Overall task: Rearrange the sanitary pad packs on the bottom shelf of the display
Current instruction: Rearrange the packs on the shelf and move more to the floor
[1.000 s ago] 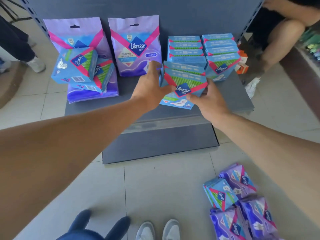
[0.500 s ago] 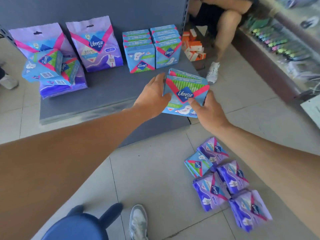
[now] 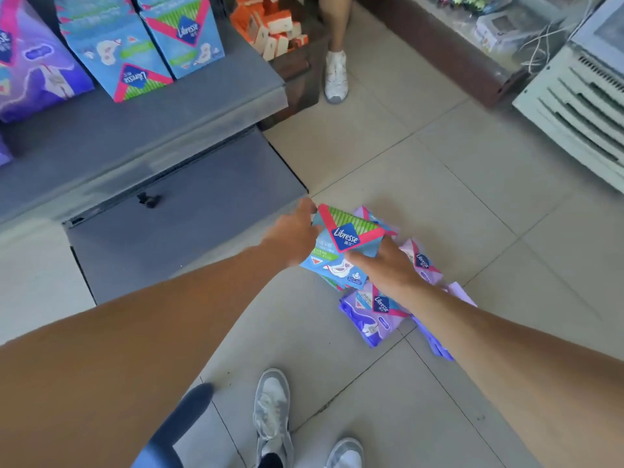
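Both hands on the load: our left hand (image 3: 293, 238) clamps the left edge of the blue packs (image 3: 342, 246), our right hand (image 3: 383, 265) grips the lower right corner. Fingers closed around the stack, at least two packs in it by the edges showing. We hold it low over the floor (image 3: 422, 157), right above the purple packs (image 3: 374, 315) heaped there, well away from the bottom shelf (image 3: 135, 130). On that shelf, blue packs (image 3: 148, 45) stand in rows beside a big purple bag (image 3: 30, 62). Risks as we read them: grip is edge-only, so the lower pack can slide out of the stack. Floor heap is uneven, so anything set on it may tip or skate off. Our shoes (image 3: 273, 410) sit close; stray packs could get stepped on.
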Demonstrator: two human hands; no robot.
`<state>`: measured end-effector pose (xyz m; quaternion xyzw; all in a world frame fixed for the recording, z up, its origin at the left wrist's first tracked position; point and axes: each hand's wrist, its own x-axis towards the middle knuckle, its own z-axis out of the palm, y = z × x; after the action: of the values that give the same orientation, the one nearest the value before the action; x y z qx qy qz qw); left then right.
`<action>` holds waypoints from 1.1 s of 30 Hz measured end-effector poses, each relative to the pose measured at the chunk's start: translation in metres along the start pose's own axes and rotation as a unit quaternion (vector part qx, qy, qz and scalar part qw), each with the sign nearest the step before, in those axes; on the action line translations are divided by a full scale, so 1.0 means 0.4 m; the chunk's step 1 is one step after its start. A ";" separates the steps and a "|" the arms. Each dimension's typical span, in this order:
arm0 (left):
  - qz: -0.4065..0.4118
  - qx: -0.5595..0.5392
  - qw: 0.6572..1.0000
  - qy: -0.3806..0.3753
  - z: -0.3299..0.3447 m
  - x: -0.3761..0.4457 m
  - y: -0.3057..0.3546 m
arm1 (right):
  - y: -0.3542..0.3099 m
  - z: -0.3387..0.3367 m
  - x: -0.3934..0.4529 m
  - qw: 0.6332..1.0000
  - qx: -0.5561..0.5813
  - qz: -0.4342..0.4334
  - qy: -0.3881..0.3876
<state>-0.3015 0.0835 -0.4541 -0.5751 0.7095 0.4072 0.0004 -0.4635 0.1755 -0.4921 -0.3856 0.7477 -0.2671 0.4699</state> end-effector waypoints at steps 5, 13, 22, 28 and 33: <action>-0.020 0.048 0.994 -0.095 0.122 0.108 -0.047 | 0.153 0.043 0.088 0.994 0.035 0.099 0.004; -0.010 0.063 0.984 -0.167 0.313 0.295 -0.139 | 0.334 0.118 0.241 0.983 0.061 0.169 0.038; -0.001 0.056 0.982 -0.181 0.392 0.419 -0.187 | 0.414 0.183 0.392 0.969 0.047 0.237 0.054; -0.005 0.028 0.982 -0.185 0.419 0.434 -0.195 | 0.432 0.195 0.416 0.964 -0.056 0.250 0.070; -0.019 0.028 0.980 -0.196 0.415 0.445 -0.202 | 0.414 0.209 0.427 0.958 -0.126 0.248 0.064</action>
<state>-0.3733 0.0338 -0.6952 -0.4976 0.6953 0.4922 0.1632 -0.4859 0.1237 -0.7378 -0.2265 0.8760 -0.0701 0.4200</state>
